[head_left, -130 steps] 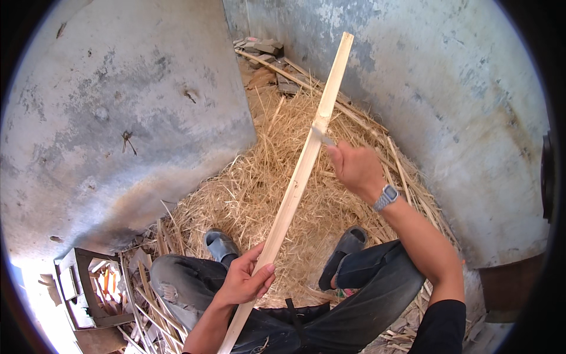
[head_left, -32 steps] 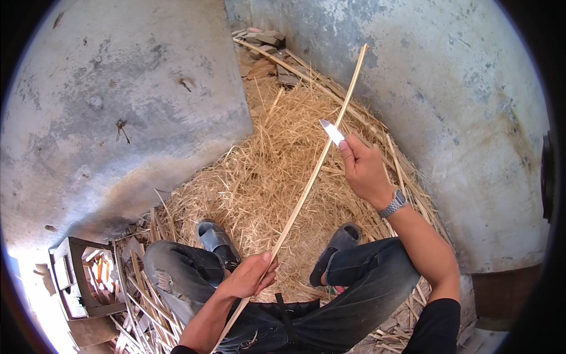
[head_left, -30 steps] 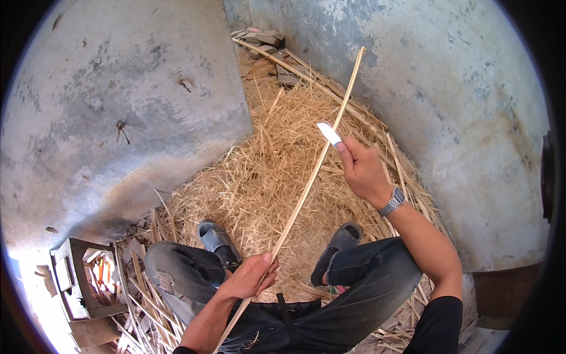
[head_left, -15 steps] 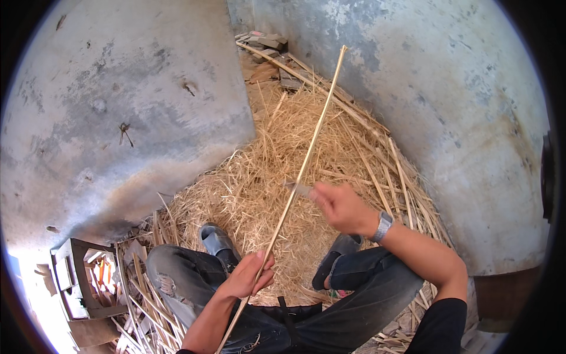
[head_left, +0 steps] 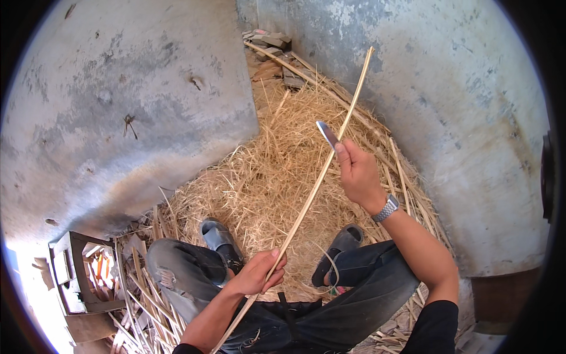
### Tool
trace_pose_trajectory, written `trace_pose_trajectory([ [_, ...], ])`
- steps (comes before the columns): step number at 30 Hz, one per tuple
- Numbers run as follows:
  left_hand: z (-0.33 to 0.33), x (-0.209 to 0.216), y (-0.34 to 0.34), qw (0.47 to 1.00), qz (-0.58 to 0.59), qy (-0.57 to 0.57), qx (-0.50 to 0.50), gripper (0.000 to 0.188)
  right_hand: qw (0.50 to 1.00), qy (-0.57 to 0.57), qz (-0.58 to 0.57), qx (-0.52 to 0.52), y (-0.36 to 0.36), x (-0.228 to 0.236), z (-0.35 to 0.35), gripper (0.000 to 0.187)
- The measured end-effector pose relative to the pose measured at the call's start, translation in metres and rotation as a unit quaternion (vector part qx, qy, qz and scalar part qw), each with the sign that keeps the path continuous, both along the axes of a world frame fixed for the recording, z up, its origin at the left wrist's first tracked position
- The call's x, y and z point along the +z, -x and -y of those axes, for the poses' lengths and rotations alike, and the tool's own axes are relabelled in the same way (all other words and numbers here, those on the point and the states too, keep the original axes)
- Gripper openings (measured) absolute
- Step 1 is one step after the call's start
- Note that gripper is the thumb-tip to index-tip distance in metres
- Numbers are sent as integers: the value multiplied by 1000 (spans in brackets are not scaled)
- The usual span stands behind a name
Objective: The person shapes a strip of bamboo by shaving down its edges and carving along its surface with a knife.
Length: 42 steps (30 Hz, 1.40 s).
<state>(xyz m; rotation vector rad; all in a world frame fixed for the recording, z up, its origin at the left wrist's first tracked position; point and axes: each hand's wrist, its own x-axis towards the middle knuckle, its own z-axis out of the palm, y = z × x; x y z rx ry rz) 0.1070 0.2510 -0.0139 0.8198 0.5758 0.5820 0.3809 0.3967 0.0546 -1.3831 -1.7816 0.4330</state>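
A long pale bamboo strip (head_left: 311, 197) slants from below my lap up to the far right. My left hand (head_left: 258, 274) is closed around its lower part, above my lap. In my right hand (head_left: 361, 176), a knife (head_left: 326, 134) is gripped with its shiny blade pointing up and left. The blade's base lies close against the upper part of the strip, though I cannot tell whether its edge touches. Most of the knife's handle is hidden in my fist. A thin curled shaving (head_left: 332, 259) hangs near my right foot.
A thick heap of shavings (head_left: 265, 171) covers the floor between the concrete walls (head_left: 460, 130). More bamboo strips (head_left: 407, 183) lie along the right wall and at my lower left. A dark open frame (head_left: 88, 277) stands at the left. Broken bricks (head_left: 271, 41) are piled at the back.
My right hand and the knife have moved farther up along the strip. The strip's far end has swung right, and a thin curled shaving now shows near my right foot.
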Motion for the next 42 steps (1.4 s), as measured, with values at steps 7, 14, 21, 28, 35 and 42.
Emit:
trace_pose_trajectory([
  [7, -12, 6, 2, 996, 29, 38, 75, 47, 978, 69, 62, 185, 53, -15, 71, 22],
  [14, -17, 20, 4, 990, 64, 60, 114, 46, 957, 144, -20, 253, 65, -7, 93, 27],
  [21, -9, 13, -6, 966, -157, -104, 178, 46, 909, 310, -230, 157, 52, 9, 70, 29],
  [28, -8, 18, -9, 912, -311, -195, 183, 38, 949, 235, -45, 204, 58, -1, 75, 31],
  [35, -2, 25, -12, 922, -251, -259, 140, 45, 969, 153, -42, 187, 52, 10, 72, 22],
  [42, -4, 7, -4, 968, -205, -70, 130, 69, 977, 122, -22, 174, 38, 29, 63, 25],
])
